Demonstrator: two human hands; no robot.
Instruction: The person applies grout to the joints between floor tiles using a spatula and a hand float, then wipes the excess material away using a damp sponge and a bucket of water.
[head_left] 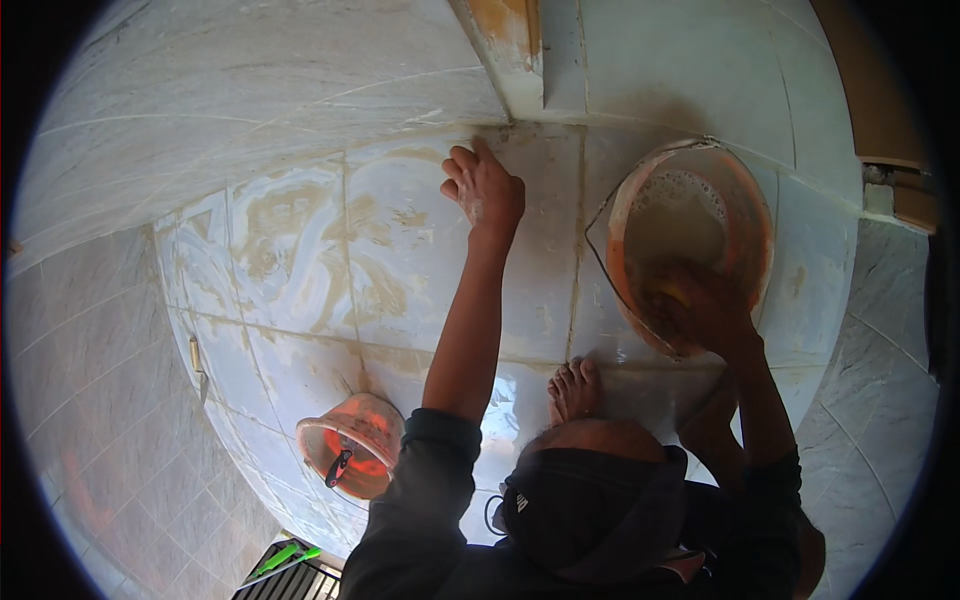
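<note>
Tiles lie beneath the left hand, fingers curled — I can't tell if around anything. The orange bucket of cloudy water surrounds the right hand's fingers, beside something yellow — grip too shadowed to tell.

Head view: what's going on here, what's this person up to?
The person's right hand reaches down into a large orange bucket of cloudy, frothy water, where something yellow shows at the fingers. The left hand is loosely curled by the wall's base; whether it touches the tiles is unclear. Tan smears mark the floor, and a smaller bucket with a black-and-red handle in it lies to the left.
</note>
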